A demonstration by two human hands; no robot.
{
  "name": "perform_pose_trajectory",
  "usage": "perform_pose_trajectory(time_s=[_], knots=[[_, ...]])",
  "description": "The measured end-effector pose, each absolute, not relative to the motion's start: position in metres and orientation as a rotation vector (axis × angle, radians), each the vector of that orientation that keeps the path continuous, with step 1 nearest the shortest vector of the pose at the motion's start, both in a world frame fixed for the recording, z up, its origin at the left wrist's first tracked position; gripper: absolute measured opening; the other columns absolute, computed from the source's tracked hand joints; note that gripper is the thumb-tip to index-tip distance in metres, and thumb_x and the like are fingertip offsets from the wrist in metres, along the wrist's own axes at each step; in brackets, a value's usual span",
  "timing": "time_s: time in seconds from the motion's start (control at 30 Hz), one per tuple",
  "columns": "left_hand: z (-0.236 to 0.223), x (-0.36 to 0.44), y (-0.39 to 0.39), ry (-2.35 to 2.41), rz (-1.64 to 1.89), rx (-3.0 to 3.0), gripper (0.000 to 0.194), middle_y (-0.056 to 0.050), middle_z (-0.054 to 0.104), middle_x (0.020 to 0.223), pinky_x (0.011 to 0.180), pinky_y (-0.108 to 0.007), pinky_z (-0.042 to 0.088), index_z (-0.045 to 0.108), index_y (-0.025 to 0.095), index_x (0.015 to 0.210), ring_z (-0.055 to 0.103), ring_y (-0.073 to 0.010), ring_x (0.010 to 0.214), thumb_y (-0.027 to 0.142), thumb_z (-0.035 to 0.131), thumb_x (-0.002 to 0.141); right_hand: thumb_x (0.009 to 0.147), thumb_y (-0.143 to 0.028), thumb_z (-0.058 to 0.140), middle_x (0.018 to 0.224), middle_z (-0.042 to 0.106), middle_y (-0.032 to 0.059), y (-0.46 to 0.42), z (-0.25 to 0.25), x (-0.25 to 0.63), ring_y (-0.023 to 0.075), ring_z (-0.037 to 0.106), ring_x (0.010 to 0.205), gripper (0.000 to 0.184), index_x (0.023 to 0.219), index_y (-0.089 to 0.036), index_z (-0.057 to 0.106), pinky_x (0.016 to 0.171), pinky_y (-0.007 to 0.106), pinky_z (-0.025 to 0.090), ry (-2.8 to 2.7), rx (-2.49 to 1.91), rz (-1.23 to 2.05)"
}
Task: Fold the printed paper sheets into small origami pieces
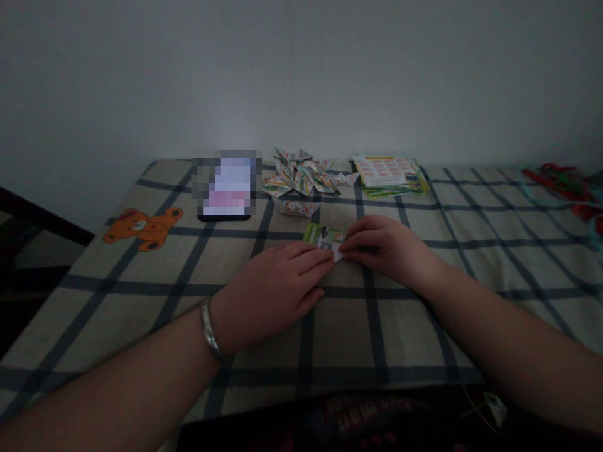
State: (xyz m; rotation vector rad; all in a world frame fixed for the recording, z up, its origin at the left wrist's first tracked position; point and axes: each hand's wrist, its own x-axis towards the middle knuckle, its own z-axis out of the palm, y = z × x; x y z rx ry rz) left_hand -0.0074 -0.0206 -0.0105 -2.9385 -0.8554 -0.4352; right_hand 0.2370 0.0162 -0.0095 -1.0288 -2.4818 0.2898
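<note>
A small piece of green and white printed paper (325,233) lies on the checked tablecloth between my hands, part of it hidden under the fingers. My left hand (277,279), with a silver bangle on the wrist, rests flat over the paper's near left side, fingers stretched out. At the paper's right edge, the thumb and fingertips of my right hand (384,251) pinch a white corner. Just beyond stands a folded paper boat (296,207), and behind it is a heap of similar folded paper pieces (306,176).
A stack of printed leaflets (389,172) lies at the back, right of the folded pieces. A phone (228,188) with a lit, blurred screen is at the back left. An orange bear figure (144,229) is near the left edge. Red and green items (565,185) lie far right. A wall (292,75) rises behind.
</note>
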Motion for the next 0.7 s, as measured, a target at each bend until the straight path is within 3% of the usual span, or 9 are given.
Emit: perform_pose_trajectory(time_s=[0.7], knots=[[-0.0108,-0.0074,-0.0174,-0.960,-0.405,-2.985,0.040,-0.003,0.058,0.136,0.115,-0.048,0.031,0.055,0.020,0.131,0.047,-0.0244,0.128,0.032,0.054,0.092,0.088,-0.027,0.063,0.099,0.069,0.0060,0.0182,-0.0105,0.2325,0.0197,0.058,0.088,0.016,0.095,-0.023,0.077,0.079,0.033,0.045,-2.506,-1.037,0.119]])
